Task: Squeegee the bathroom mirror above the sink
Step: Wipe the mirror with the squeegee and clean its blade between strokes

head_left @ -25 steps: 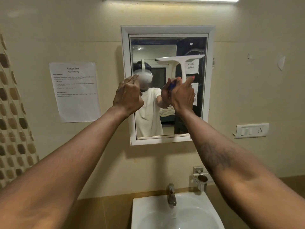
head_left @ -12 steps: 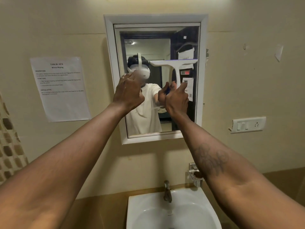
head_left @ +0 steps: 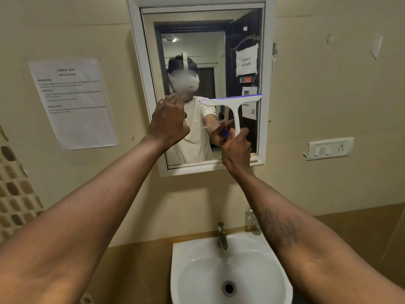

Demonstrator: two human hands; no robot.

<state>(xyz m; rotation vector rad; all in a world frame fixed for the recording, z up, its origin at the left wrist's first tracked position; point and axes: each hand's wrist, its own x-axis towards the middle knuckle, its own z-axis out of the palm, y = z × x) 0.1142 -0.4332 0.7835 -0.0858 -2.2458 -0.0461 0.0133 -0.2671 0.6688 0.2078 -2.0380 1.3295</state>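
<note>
A white-framed mirror (head_left: 245,36) hangs on the beige wall above a white sink (head_left: 192,270). A white T-shaped squeegee (head_left: 233,104) with a blue-edged blade lies against the right half of the glass, blade level at mid height. My right hand (head_left: 236,150) grips its handle from below, near the mirror's lower right corner. My left hand (head_left: 168,121) rests at the mirror's left side, fingers curled with the fingertips near the glass, holding nothing that I can see. The glass reflects a person in a white shirt.
A printed sheet (head_left: 72,102) is taped to the wall left of the mirror. A switch plate (head_left: 328,148) sits on the right wall. A metal tap (head_left: 222,235) stands at the sink's back edge. Brown mosaic tiles (head_left: 15,194) fill the far left.
My right hand has drawn the squeegee down the right half of the mirror, from near the top to mid height. The left hand stays at the mirror's left side. The view has tilted down.
</note>
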